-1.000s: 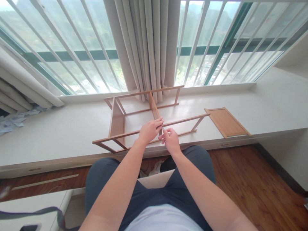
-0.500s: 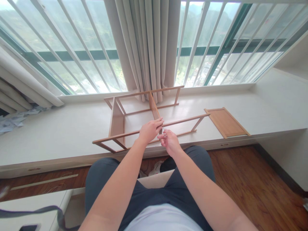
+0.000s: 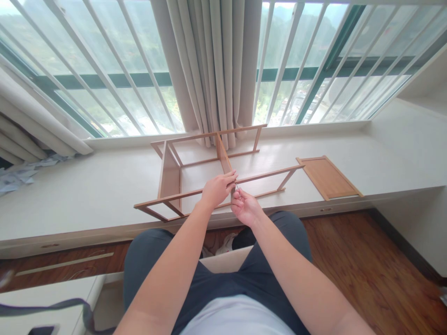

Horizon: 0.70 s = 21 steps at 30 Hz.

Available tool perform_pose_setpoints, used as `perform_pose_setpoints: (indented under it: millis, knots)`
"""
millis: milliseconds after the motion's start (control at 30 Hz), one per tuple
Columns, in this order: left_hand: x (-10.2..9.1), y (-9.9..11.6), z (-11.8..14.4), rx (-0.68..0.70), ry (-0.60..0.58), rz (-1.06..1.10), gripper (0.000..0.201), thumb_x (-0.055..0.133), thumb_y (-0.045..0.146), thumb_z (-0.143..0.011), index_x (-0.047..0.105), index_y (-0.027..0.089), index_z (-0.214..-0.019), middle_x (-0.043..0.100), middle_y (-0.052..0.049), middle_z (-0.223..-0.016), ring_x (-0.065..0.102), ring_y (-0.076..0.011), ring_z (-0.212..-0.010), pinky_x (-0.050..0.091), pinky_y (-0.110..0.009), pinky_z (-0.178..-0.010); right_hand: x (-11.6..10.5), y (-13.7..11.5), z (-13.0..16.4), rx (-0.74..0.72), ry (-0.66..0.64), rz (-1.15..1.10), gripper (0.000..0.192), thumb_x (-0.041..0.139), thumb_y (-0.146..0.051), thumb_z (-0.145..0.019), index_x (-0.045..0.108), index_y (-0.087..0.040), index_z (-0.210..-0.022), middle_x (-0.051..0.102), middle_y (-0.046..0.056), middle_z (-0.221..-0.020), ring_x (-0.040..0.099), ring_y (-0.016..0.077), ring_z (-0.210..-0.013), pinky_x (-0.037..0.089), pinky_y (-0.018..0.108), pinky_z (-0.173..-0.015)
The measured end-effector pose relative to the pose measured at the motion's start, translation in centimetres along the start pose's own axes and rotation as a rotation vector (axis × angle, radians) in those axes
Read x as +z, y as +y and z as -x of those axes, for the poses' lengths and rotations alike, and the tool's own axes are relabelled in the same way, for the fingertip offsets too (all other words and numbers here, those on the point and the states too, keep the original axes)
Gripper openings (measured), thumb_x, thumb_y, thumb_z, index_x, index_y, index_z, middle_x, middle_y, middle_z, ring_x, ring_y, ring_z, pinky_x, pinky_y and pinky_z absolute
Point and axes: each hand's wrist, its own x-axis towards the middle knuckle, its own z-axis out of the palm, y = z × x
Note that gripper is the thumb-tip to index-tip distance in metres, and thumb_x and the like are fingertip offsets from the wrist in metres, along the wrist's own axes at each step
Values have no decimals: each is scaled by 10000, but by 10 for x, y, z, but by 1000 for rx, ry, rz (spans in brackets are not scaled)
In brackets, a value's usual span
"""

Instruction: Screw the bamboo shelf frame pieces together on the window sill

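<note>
A brown wooden shelf frame (image 3: 272, 175) lies on its side on the white window ledge, with two boards fixed between its long rails. My left hand (image 3: 219, 187) is closed around the near rail where the middle board (image 3: 224, 156) meets it, its fingers stretched over the joint. Just below that joint, my right hand (image 3: 246, 207) pinches a thin metal tool (image 3: 238, 187) whose tip points up at the underside of the rail. The tool is small and mostly hidden by the fingers, so its exact kind is unclear.
A flat wooden panel (image 3: 330, 177) lies on the ledge (image 3: 394, 158) to the right of the frame. Behind it hang grey curtains (image 3: 213, 65) before barred windows. Papers (image 3: 21, 174) lie at the far left. A white surface with a dark strap (image 3: 45, 307) is at lower left.
The fingers of my right hand have curled in closer around the thin metal tool. My left hand and the shelf frame have stayed in place.
</note>
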Motion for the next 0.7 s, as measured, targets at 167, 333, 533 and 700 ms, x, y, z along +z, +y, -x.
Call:
perform_pose_setpoints:
  millis: [167, 333, 533, 700]
  knots:
    - [0, 0, 0, -5, -2, -8, 411, 513, 311, -957, 590, 408, -1349, 488, 89, -1495, 553, -197, -1282, 492, -334, -1011, -3, 1, -2, -13, 17, 25, 145, 575, -221, -917, 544, -198, -778, 546, -58, -573, 350, 60, -384, 287, 174, -360]
    - [0, -1, 1, 13, 7, 1, 412, 515, 309, -952, 590, 400, -1346, 484, 99, -1495, 562, -186, -1272, 504, -328, -991, 0, 2, 0, -88, 78, 66, 122, 617, -243, -876, 555, -192, -784, 598, -38, -604, 427, 61, -420, 302, 156, -365]
    - [-1, -1, 1, 6, 9, -1, 406, 513, 312, -951, 597, 391, -1340, 485, 96, -1492, 564, -183, -1271, 503, -325, -990, 0, 6, 3, -308, 187, 330, 249, 751, -325, -743, 544, -189, -767, 664, -1, -624, 479, 75, -432, 313, 163, -357]
    - [0, 0, 0, 2, 3, -11, 413, 505, 315, -953, 587, 401, -1349, 481, 98, -1495, 564, -183, -1269, 500, -328, -995, -4, 8, 1, -405, 208, 542, 366, 790, -429, -683, 516, -194, -744, 673, 6, -617, 470, 72, -418, 315, 169, -349]
